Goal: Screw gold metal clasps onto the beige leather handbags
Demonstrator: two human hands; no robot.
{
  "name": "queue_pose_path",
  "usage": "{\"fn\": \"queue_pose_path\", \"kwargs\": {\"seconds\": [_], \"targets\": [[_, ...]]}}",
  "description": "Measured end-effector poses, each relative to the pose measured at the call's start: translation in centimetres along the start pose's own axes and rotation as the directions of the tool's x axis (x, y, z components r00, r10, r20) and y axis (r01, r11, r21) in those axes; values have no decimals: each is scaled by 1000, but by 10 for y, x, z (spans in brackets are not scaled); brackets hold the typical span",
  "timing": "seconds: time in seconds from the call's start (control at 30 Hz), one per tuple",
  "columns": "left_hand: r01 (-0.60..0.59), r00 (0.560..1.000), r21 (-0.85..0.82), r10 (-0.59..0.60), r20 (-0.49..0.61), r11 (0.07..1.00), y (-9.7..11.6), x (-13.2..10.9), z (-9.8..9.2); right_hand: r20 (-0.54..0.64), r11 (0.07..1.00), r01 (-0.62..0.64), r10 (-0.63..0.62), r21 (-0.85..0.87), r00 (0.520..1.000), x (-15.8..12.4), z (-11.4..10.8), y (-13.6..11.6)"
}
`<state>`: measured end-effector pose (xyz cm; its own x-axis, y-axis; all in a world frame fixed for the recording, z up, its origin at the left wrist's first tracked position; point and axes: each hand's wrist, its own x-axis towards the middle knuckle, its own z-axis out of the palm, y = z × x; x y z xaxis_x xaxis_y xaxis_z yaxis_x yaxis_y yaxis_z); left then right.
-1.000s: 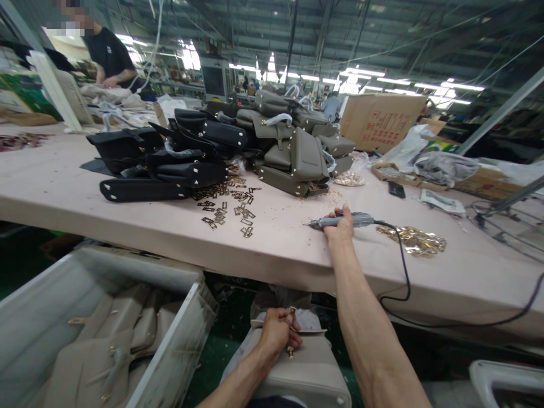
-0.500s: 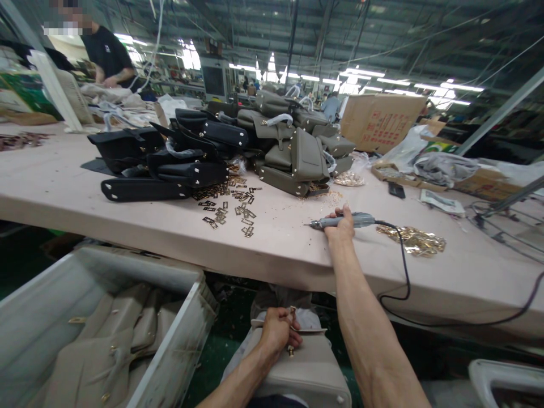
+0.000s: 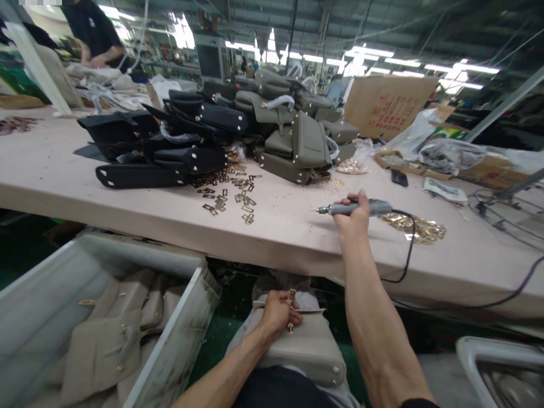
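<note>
Far left there's a white bin (image 3: 182, 334) full of beige handbags (image 3: 102, 351). Then the left hand (image 3: 277, 311) has its fingers bent closed on the flap (image 3: 310, 310) of another beige handbag (image 3: 308, 343), gold turn-lock (image 3: 290, 328) just below the fingertips. Further right, the right hand (image 3: 352, 215) has its fingers wrapped snugly around a grey electric screwdriver (image 3: 378, 208) over the table (image 3: 293, 229), gold hardware pile (image 3: 425, 229) near its cord end.
</note>
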<state>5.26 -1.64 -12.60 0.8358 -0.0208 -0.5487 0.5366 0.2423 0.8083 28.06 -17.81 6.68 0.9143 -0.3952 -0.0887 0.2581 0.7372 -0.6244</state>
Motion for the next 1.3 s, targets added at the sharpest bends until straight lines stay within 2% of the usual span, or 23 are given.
{"fn": "queue_pose_path", "kwargs": {"seconds": [0.1,0.2,0.37,0.5,0.63,0.77,1.0,1.3], "targets": [[24,1000,2,-24,0,1000,-8,6,0,99,999,18,-21,39,995,-27,-17,-11],[48,999,-2,-48,-5,999,-23,17,-3,126,1000,2,-3,9,992,-67,-39,-14],[43,999,-25,-42,23,999,-35,27,-8,49,993,-105,108,-53,993,-141,-82,2],[46,998,-61,-43,54,997,-35,30,-10,-25,980,-89,86,-180,996,-173,-113,28],[84,995,-110,-78,61,990,-32,30,-9,-31,952,18,-29,-304,999,-186,-131,51],[114,993,-143,-108,49,983,-27,26,-7,21,922,105,-105,-374,994,-193,-136,67],[91,995,-147,-85,46,985,-26,26,-7,82,896,158,-136,-416,987,-199,-140,83],[70,996,-128,-62,69,989,-30,27,-11,121,865,215,-179,-453,976,-204,-139,90]]}}
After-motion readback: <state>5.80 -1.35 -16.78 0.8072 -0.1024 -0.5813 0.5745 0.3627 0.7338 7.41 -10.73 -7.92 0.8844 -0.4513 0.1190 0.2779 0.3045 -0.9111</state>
